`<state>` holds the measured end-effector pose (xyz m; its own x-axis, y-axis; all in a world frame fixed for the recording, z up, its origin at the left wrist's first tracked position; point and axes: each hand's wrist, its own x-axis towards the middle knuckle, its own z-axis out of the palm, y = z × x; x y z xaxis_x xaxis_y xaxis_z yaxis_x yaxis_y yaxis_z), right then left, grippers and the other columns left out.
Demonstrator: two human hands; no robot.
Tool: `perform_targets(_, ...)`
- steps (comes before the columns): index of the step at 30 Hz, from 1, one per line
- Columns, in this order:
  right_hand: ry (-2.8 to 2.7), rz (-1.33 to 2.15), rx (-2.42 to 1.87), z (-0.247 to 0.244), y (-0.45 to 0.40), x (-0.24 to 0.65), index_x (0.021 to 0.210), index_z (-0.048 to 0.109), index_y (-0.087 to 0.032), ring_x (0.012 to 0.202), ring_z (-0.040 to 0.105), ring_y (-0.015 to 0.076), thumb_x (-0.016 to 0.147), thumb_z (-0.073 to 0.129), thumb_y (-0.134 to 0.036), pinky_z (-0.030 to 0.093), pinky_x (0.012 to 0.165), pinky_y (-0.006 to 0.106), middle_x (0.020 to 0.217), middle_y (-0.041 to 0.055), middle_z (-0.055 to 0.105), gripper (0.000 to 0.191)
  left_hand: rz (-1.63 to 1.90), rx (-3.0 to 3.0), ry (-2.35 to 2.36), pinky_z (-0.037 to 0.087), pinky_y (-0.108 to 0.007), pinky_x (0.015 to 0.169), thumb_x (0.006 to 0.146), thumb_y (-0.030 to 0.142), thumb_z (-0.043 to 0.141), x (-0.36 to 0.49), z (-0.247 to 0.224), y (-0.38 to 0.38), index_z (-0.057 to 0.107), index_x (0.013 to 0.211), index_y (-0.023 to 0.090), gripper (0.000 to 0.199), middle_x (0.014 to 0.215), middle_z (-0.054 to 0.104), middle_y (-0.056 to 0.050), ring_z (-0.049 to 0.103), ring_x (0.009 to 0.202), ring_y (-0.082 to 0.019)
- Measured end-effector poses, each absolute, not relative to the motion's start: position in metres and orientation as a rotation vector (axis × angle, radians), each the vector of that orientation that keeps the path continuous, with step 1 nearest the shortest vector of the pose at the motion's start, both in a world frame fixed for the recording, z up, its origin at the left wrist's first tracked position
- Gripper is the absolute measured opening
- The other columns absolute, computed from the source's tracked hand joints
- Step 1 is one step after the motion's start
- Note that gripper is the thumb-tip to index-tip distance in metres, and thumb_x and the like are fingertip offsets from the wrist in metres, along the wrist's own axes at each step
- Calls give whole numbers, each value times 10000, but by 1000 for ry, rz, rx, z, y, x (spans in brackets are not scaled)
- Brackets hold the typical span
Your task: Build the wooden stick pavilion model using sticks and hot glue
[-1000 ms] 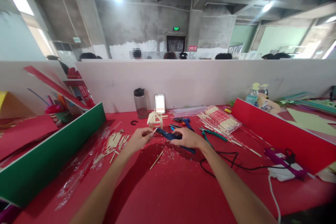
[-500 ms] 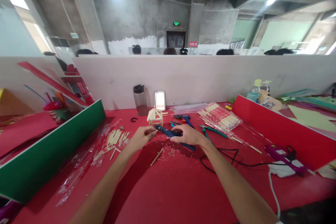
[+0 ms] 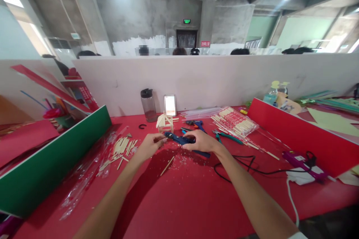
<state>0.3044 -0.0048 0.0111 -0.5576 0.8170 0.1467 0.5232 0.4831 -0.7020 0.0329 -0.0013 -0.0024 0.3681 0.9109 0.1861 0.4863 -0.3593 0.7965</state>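
My right hand (image 3: 200, 141) is closed around dark blue wire-stripper pliers (image 3: 176, 138), its fingers wrapped over the handles. The tool's head points left toward my left hand (image 3: 151, 145). Thumb and fingertips of that hand are pinched together beside the jaws; whatever they hold is too small to make out. Just behind the jaws stands a little house frame of wooden sticks (image 3: 165, 122). A loose wooden stick (image 3: 167, 165) lies on the red table in front of the hands, among pale scraps.
Cut sticks (image 3: 122, 146) and clear plastic wrap (image 3: 81, 175) lie left, by a green divider (image 3: 61, 157). A bottle (image 3: 148, 105) and phone (image 3: 170, 105) stand behind. To the right are a glue gun (image 3: 198, 124), green-handled pliers (image 3: 228, 137), packed sticks (image 3: 234, 119) and a black cord (image 3: 249, 161).
The view has shifted slightly. Both hands stay almost in place, with the pliers still in my right hand and the left fingertips beside the jaws.
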Motion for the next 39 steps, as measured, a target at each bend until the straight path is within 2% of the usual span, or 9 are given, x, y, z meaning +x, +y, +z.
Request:
perform_targets(7, -2251, 862, -1095, 11, -4, 305, 1028, 732, -189, 821, 646, 189, 788, 683, -427, 425, 719, 254, 927, 24, 727, 341, 823, 1984, 1229, 423, -244, 603, 858, 513, 553, 32, -2, -1, 720, 878, 131, 418, 673, 613, -17, 537, 621, -146)
perform_targets(14, -2270, 856, -1114, 12, -3, 305, 1008, 743, -182, 799, 650, 190, 779, 691, -462, 426, 693, 251, 914, 29, 730, 366, 811, 1987, 1225, 351, -231, 567, 852, 511, 553, 33, 3, -5, 715, 860, 129, 415, 614, 536, 15, 458, 578, -123)
perform_targets(25, -2246, 862, -1084, 5, 1, 306, 1050, 742, -189, 872, 680, 220, 774, 709, -472, 475, 791, 280, 971, 38, 748, 396, 802, 1985, 1243, 330, -229, 560, 852, 499, 533, 32, -1, -1, 683, 815, 134, 397, 588, 494, 29, 434, 563, -118)
perform_targets(36, -2303, 807, -1123, 14, -5, 304, 1054, 740, -181, 839, 673, 210, 817, 662, -456, 464, 741, 266, 931, 24, 742, 371, 844, 1984, 1259, 348, -239, 564, 836, 485, 538, 33, -4, -1, 616, 736, 159, 350, 573, 529, 24, 461, 552, -128)
perform_targets(39, -2322, 768, -1138, 16, -7, 302, 1092, 736, -178, 858, 673, 218, 847, 629, -460, 470, 779, 282, 967, 44, 747, 388, 854, 1978, 1269, 371, -247, 582, 831, 476, 544, 32, -4, -1, 625, 760, 160, 334, 599, 565, 13, 491, 569, -139)
